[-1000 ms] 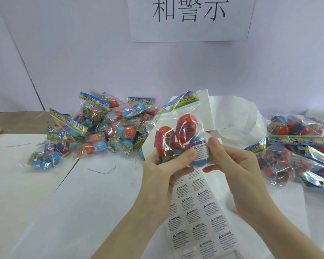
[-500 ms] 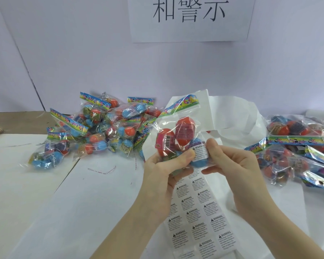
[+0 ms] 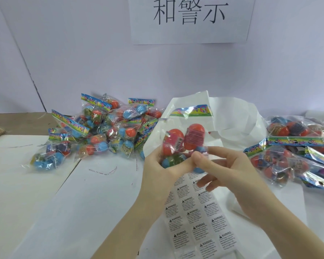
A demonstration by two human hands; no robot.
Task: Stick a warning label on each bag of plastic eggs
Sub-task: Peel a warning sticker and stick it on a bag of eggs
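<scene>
Bag in my hands: a clear bag of plastic eggs [image 3: 183, 141] held up at the centre of the frame, its colourful printed header on top; that print is too blurred to read.
Left hand [image 3: 158, 166]: my fingers curl round the bag's lower left, thumb across the front.
Right hand [image 3: 230, 172]: thumb and forefinger pinch the bag's lower right corner; the other fingers hang loosely apart.
Label sheet [image 3: 198, 219]: lies on the white surface [image 3: 94, 202] at lower centre, under my hands, each sticker headed "WARNING" beside a triangle; the small print is unreadable.
Left pile [image 3: 101, 133]: bags heaped at middle left.
Right pile [image 3: 297, 152]: more bags at the right edge.
Wall sign [image 3: 191, 17]: white paper at top centre reading "和警示".
</scene>
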